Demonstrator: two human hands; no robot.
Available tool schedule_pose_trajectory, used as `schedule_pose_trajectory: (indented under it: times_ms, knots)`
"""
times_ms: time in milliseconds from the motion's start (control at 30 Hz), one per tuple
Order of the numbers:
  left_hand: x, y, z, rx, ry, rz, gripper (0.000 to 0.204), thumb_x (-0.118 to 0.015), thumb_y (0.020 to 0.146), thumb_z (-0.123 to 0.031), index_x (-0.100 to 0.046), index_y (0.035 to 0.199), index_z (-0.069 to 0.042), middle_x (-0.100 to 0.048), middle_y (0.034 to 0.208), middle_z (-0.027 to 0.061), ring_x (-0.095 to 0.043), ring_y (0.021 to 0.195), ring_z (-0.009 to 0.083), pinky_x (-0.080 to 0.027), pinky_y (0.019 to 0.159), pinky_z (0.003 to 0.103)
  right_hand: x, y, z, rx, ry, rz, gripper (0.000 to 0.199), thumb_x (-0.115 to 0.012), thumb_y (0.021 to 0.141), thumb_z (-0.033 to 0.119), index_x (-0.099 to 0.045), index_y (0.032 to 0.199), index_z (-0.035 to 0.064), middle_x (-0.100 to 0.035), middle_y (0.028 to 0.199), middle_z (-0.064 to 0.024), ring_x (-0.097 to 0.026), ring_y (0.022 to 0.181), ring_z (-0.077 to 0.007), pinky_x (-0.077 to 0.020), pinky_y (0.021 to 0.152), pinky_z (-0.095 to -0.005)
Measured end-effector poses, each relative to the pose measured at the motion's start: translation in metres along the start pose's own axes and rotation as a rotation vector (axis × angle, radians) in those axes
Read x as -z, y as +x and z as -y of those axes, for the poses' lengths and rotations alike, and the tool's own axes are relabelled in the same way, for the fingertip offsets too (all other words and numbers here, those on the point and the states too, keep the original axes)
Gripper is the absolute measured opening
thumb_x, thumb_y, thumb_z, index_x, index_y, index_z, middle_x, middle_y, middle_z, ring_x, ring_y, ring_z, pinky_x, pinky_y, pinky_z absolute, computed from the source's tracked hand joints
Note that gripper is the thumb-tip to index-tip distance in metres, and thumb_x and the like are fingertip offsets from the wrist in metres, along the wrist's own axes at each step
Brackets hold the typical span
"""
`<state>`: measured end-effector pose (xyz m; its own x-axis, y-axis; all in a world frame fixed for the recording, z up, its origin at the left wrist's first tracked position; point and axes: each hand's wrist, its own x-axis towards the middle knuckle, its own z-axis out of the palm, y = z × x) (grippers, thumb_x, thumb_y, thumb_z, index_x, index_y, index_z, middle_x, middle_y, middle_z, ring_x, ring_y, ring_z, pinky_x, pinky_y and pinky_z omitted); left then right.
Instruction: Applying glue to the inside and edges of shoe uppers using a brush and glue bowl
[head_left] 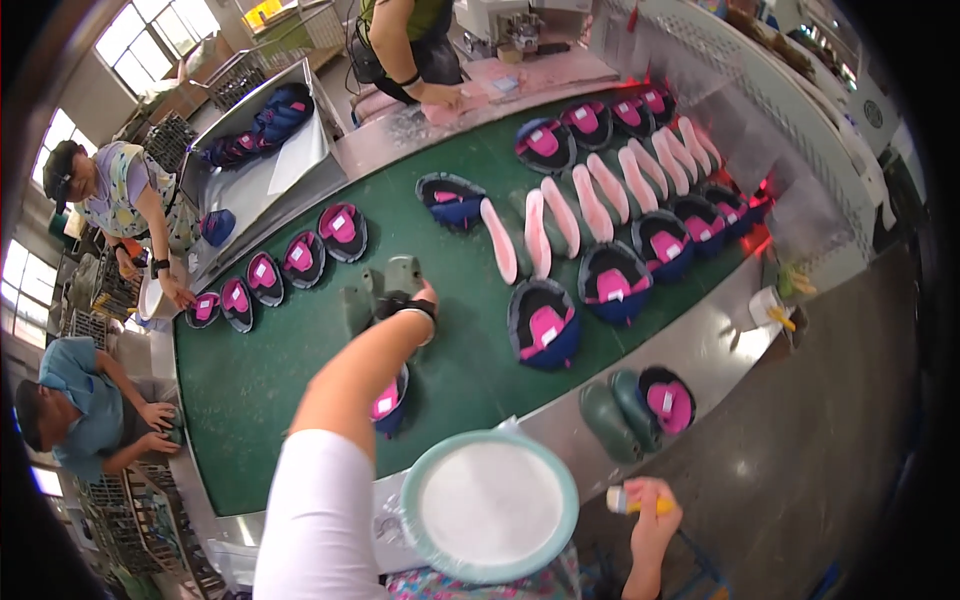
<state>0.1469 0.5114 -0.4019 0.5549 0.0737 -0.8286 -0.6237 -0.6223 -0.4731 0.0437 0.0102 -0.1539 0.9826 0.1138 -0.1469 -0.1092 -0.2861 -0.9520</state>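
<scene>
My left arm reaches across the green belt (265, 400). My left hand (426, 296) is closed against a grey-green shoe last (404, 272), its fingers partly hidden. Another last (357, 310) stands just left of it, with a black thing (392, 303) between them and my wrist. Under my forearm shows part of a navy and pink shoe upper (388, 400). At the lower right, my right hand (655, 515) grips a brush (630, 500) with a yellow handle and pale bristles. Between my arms sits a round teal-rimmed basin (490, 508) with white contents.
Shoe uppers (545, 325) and pink insoles (538, 235) line the belt's right side; more uppers (300, 258) stand far left. Two green lasts (610, 420) and an upper (668, 400) rest on the metal edge. Co-workers (75, 390) work at the left and far side.
</scene>
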Motion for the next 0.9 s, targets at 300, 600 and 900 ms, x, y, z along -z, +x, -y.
schedule_pose_trajectory:
  times_ms: [300, 600, 900]
  knots:
    - [0.060, 0.091, 0.040, -0.136, 0.263, 0.110, 0.055, -0.040, 0.088, -0.054, -0.052, 0.131, -0.022, -0.053, 0.133, 0.0026, -0.044, 0.126, 0.0247, -0.024, 0.108, 0.049, 0.011, 0.026, 0.036, -0.137, 0.005, -0.107, 0.030, -0.051, 0.098, 0.021, -0.061, 0.082, -0.0028, -0.066, 0.085, -0.0083, -0.058, 0.068, -0.0125, -0.0464, 0.063, -0.0244]
    - [0.032, -0.052, 0.013, 0.848, -1.213, -0.846, 0.092, -0.080, 0.066, -0.031, -0.031, 0.142, -0.014, -0.037, 0.143, 0.0126, -0.029, 0.133, 0.0385, -0.033, 0.106, 0.050, 0.000, 0.031, 0.036, -0.148, 0.010, -0.089, 0.033, -0.051, 0.098, 0.023, -0.059, 0.079, -0.0023, -0.067, 0.085, -0.0091, -0.058, 0.070, -0.0136, -0.0467, 0.065, -0.0259]
    - [0.041, 0.002, -0.011, 1.398, -1.872, -0.427, 0.080, -0.070, 0.077, -0.044, -0.030, 0.132, -0.002, -0.047, 0.123, 0.0186, -0.045, 0.116, 0.0356, -0.046, 0.088, 0.051, -0.057, -0.002, 0.038, -0.084, -0.105, 0.000, 0.035, -0.050, 0.098, 0.025, -0.057, 0.076, -0.0018, -0.067, 0.086, -0.0100, -0.058, 0.072, -0.0148, -0.0471, 0.067, -0.0273]
